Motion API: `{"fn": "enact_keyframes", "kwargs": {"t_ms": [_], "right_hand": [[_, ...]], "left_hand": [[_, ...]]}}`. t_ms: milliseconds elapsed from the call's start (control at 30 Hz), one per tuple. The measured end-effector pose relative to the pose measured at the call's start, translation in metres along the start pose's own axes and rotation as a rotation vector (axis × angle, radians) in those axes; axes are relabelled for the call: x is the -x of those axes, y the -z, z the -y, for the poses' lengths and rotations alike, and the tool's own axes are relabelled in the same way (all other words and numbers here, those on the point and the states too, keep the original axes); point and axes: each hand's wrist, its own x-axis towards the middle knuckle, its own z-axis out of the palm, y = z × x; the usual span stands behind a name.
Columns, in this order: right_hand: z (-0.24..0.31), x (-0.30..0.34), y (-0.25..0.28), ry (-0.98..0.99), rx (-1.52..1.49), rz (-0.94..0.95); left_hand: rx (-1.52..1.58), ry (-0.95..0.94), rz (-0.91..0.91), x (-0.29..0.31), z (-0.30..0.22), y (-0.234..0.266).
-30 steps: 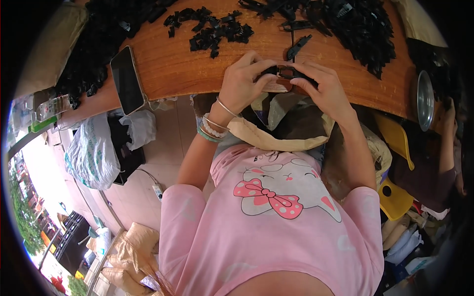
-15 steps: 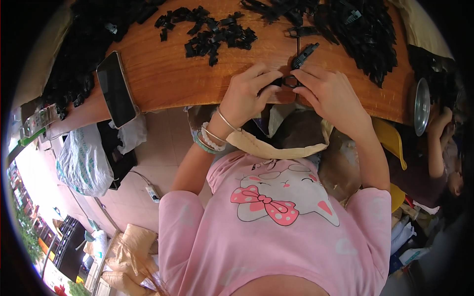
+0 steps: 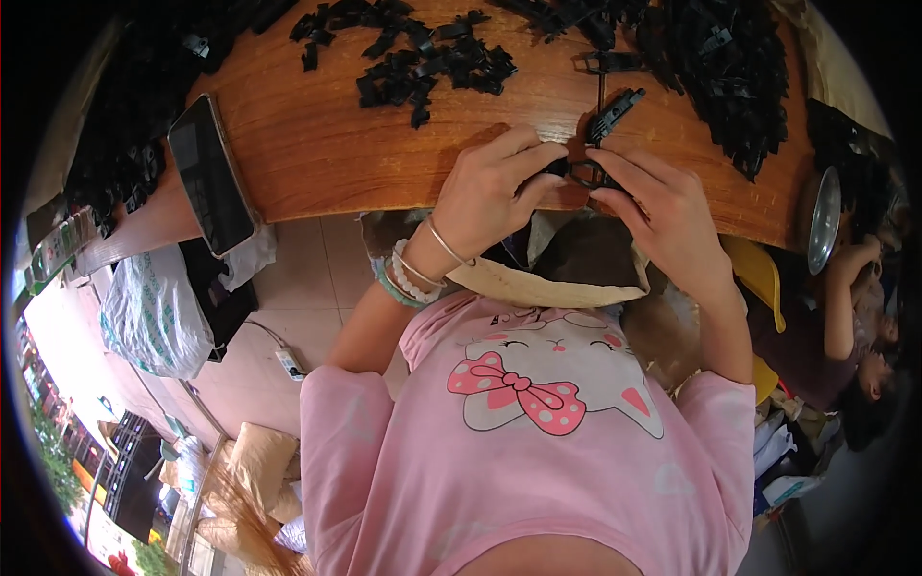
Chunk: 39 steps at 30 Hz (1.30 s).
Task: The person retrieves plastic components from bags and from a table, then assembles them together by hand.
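Over the front edge of the wooden table, my left hand [image 3: 495,187] pinches a small black piece [image 3: 555,167] between thumb and fingers, mostly hidden by them. Close beside it, my right hand [image 3: 663,197] grips a black plastic part with an open loop [image 3: 588,174]; the loop faces the left hand's piece. I cannot tell whether the two are joined. Just beyond my right fingertips lies a longer black plastic part [image 3: 615,115], slanting up to the right.
Small black pieces [image 3: 432,62] lie scattered at the table's far middle. A large black heap [image 3: 730,86] is at far right, another [image 3: 115,125] at left. A phone [image 3: 213,173] rests at the left edge. A round metal dish [image 3: 823,221] and another person's arm [image 3: 845,298] are at right.
The view has shifted a little, so the table's things sit slightly differently. My hands stay close together, and more of the loop shows between the right thumb and fingers.
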Motion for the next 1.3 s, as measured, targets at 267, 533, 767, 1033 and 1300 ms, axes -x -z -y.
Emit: {"fn": "enact_keyframes", "kwargs": {"t_ms": [267,533,767,1033,1300], "right_hand": [[-0.001,-0.005,0.002,0.074,0.080,0.015],[0.007,0.000,0.000,-0.019,0.157,0.093],[0.001,-0.006,-0.007,-0.025,0.117,0.115],[-0.002,0.028,-0.025,-0.092,-0.474,-0.336],[-0.003,0.030,-0.027,0.186,-0.396,-0.285]], "left_hand": [[-0.002,-0.001,0.009,-0.001,0.000,0.001],[-0.014,0.030,0.037,-0.001,-0.004,0.001],[-0.043,0.005,0.037,0.001,-0.003,0.003],[0.305,0.367,-0.141,0.009,-0.026,0.004],[0.910,0.654,0.320,0.008,-0.056,0.014]]}}
